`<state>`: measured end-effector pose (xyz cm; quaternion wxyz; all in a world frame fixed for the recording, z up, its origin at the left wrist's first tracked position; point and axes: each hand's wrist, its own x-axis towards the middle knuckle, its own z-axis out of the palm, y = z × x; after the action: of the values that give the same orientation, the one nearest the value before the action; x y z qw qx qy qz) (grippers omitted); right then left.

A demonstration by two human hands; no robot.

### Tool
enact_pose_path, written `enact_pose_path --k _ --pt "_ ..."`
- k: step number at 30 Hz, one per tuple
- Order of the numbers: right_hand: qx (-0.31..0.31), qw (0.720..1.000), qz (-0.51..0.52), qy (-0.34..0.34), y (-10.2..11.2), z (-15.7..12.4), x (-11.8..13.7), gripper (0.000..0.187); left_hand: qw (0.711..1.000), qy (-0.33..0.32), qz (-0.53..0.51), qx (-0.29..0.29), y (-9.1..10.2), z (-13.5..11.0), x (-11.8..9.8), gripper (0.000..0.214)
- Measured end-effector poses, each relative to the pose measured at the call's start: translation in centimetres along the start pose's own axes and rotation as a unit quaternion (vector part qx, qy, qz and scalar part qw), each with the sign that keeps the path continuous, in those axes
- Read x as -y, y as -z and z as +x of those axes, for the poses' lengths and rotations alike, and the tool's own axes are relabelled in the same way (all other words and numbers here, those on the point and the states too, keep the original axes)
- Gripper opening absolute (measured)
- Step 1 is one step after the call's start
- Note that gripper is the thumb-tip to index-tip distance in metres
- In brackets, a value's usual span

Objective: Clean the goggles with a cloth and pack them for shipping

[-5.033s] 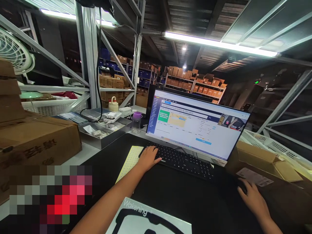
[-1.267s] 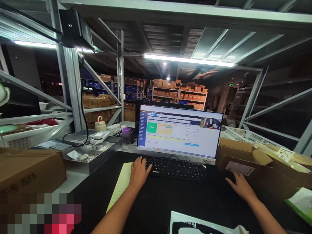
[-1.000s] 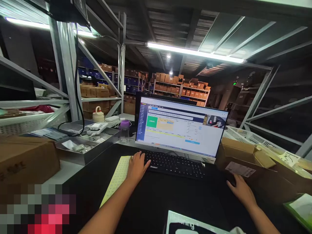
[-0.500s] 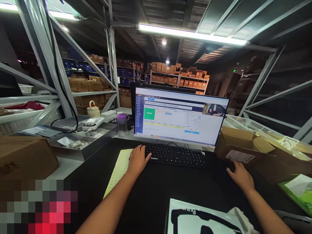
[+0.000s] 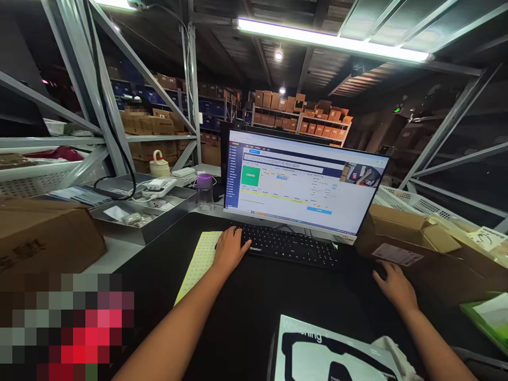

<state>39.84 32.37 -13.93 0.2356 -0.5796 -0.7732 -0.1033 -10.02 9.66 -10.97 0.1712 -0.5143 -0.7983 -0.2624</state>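
My left hand (image 5: 230, 247) lies over the left end of a black keyboard (image 5: 286, 246), fingers spread on the keys and thumb out to the right. Under its wrist is a yellow sheet with rows of small marks (image 5: 200, 259). My right hand (image 5: 397, 288) is curved over a dark computer mouse (image 5: 380, 270), mostly covered by the palm and fingers, beside an open cardboard box (image 5: 397, 227). Behind the keyboard stands a lit monitor (image 5: 286, 196) with a web page and a small camera picture. A white box with a goggle-like picture (image 5: 337, 349) lies in front of me.
Left of the keyboard are a clear jar with a purple lid (image 5: 205, 193), a grey metal tray (image 5: 138, 219) and a brown carton (image 5: 47, 233). A green tissue pack (image 5: 490, 317) sits at right. Metal rack posts (image 5: 190, 90) frame the desk; shelves of boxes stand behind.
The view has tilted down and turned slightly left, so everything sits a little higher and further right. Both hands stay at the keyboard and mouse.
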Motion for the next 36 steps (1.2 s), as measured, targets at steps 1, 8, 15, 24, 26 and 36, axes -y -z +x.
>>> enact_pose_path --k 1,8,15,24,26,36 --pt "-0.001 1.0 -0.001 0.001 0.0 0.0 0.0 0.05 1.0 0.001 -0.001 0.0 0.0 0.0 0.0 0.041" --pt "-0.01 1.0 0.007 0.014 -0.6 0.2 -0.6 0.051 1.0 0.008 0.001 0.003 0.1 0.0 -0.1 0.038" --pt "-0.025 0.998 0.043 0.023 -2.0 0.8 -1.3 0.054 1.0 0.002 0.015 0.008 0.3 -0.2 -0.2 0.037" --pt "-0.01 0.999 0.044 0.025 -1.2 0.9 -1.8 0.048 1.0 -0.001 0.014 0.01 0.3 -0.2 -0.3 0.035" --pt "0.003 0.999 0.04 0.025 -0.9 0.8 -2.0 0.048 1.0 0.0 0.017 0.012 0.4 -0.2 -0.3 0.035" --pt "0.026 0.999 0.036 0.026 -0.4 0.8 -2.3 0.052 1.0 -0.002 0.023 0.018 0.4 -0.1 -0.3 0.036"
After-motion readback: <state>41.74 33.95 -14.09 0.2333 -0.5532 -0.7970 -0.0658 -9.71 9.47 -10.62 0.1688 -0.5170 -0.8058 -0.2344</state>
